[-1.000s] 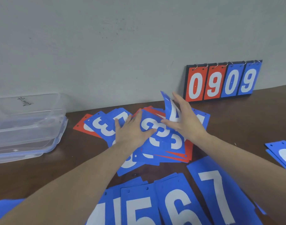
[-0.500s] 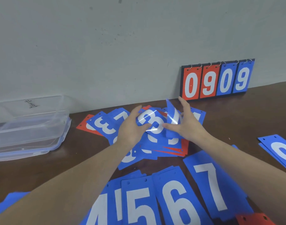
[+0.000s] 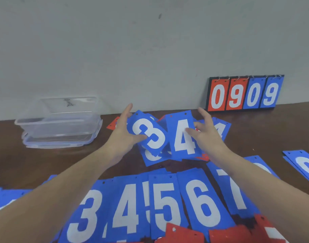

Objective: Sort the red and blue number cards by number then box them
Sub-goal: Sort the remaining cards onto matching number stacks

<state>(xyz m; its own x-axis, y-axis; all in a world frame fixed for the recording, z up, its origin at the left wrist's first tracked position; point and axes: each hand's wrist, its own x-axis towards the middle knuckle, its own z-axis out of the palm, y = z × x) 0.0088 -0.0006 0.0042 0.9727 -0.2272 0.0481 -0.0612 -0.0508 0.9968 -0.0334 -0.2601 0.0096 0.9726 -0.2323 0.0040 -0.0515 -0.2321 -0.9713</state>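
My left hand (image 3: 124, 133) pinches a blue "3" card (image 3: 148, 133), lifted and tilted above the loose pile (image 3: 155, 157) of blue and red cards at the table's middle. My right hand (image 3: 206, 134) holds a blue "4" card (image 3: 182, 135) upright beside it. Near me lies a row of blue cards: 3 (image 3: 83, 214), 4 (image 3: 127, 207), 5 (image 3: 165, 206), 6 (image 3: 201, 200) and 7 (image 3: 236, 190). Red cards (image 3: 185, 234) overlap the row's near edge. The clear plastic box (image 3: 60, 123) stands at the left against the wall.
A flip scoreboard (image 3: 244, 93) reading 0909 leans against the wall at the back right. More blue cards (image 3: 304, 165) lie at the right edge, and others (image 3: 3, 199) at the far left. Bare brown table (image 3: 265, 134) shows between the pile and the scoreboard.
Both hands have lifted cards off the pile: the left raised the 3, the right turned up a 4 to face me. The view has tilted to show more of the near row.
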